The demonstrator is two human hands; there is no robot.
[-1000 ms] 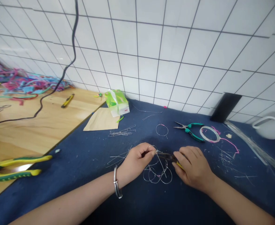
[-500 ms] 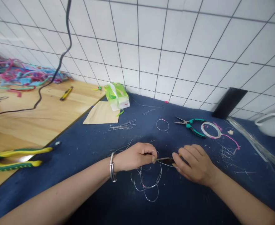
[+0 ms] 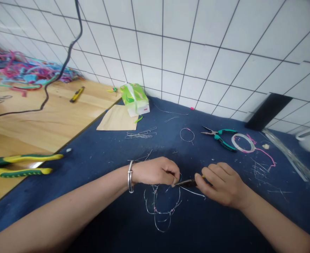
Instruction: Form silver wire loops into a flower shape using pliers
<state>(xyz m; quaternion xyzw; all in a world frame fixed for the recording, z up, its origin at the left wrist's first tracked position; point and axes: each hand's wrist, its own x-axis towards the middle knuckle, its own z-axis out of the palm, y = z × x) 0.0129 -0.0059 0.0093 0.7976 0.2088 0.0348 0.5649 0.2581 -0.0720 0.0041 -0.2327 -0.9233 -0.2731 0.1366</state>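
My left hand (image 3: 158,171) pinches a silvery wire frame (image 3: 162,213) made of a ring with several loops, small pink bits at its joints. The frame hangs below the fingers, over the dark blue cloth. My right hand (image 3: 222,184) is closed around a pair of pliers (image 3: 187,183), most of whose handles the palm hides. The pliers' jaws reach the wire at my left fingertips; whether they grip it I cannot tell. A loose wire end (image 3: 194,192) sticks out to the right beneath the pliers.
Beyond my hands lie a small wire ring (image 3: 187,135), bent wires (image 3: 141,133), teal-handled pliers (image 3: 219,137) and a white spool ring (image 3: 243,143). Left are yellow-green handled cutters (image 3: 25,165), a utility knife (image 3: 77,94) and a tissue pack (image 3: 135,99). A black cable (image 3: 69,52) hangs at left.
The wire frame has swung slightly left and down beneath my left hand. The wire end now shows apart from my right fingers. The camera view has shifted a little.
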